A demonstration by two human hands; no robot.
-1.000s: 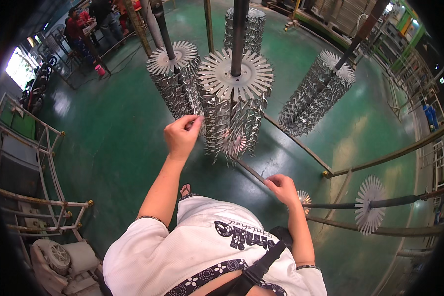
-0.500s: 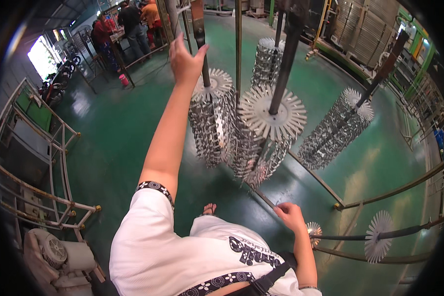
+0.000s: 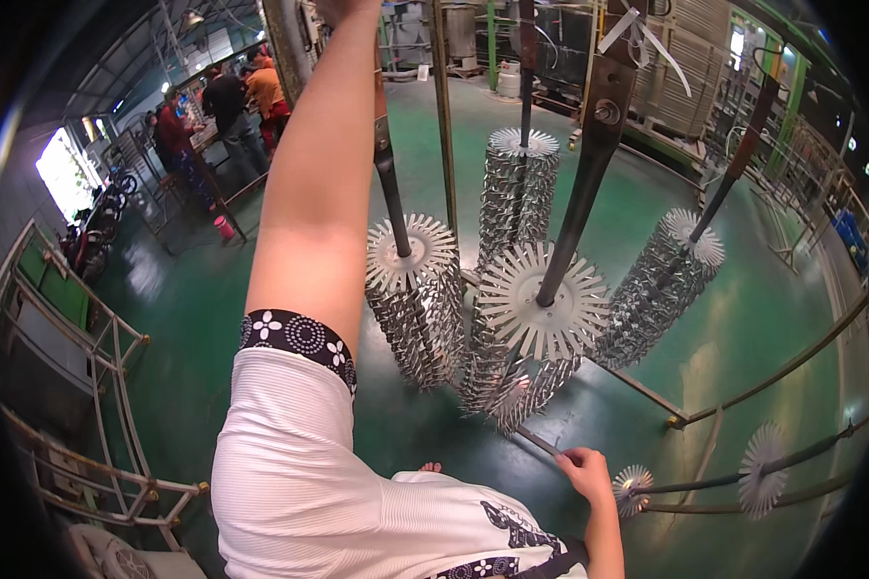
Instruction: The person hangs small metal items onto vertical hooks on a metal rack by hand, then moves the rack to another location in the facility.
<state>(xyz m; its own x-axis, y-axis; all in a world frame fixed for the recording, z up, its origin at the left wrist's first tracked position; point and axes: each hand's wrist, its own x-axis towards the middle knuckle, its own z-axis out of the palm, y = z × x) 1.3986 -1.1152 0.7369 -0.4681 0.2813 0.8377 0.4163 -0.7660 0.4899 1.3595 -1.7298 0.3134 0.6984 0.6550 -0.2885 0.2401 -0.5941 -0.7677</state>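
Note:
My left arm reaches up past the hanging rods, and only the wrist end of my left hand shows at the top edge; its fingers are cut off. Low on the right, the fingers of my right hand are closed at the end of a flat metal bar that runs toward the metal columns. In front of me stand several columns of stacked silvery finned pieces. A slotted white disc tops the nearest one around a dark rod. Another slotted disc sits left of it, beside my left forearm.
Two more finned columns stand behind and to the right. Loose discs sit on a rod at lower right. A wheeled metal frame lines the left. People work at the far left, near a pink bucket.
My left hand has moved up, almost out of the picture. The view has tilted upward, so the columns appear lower. My right hand stays at the bar's end.

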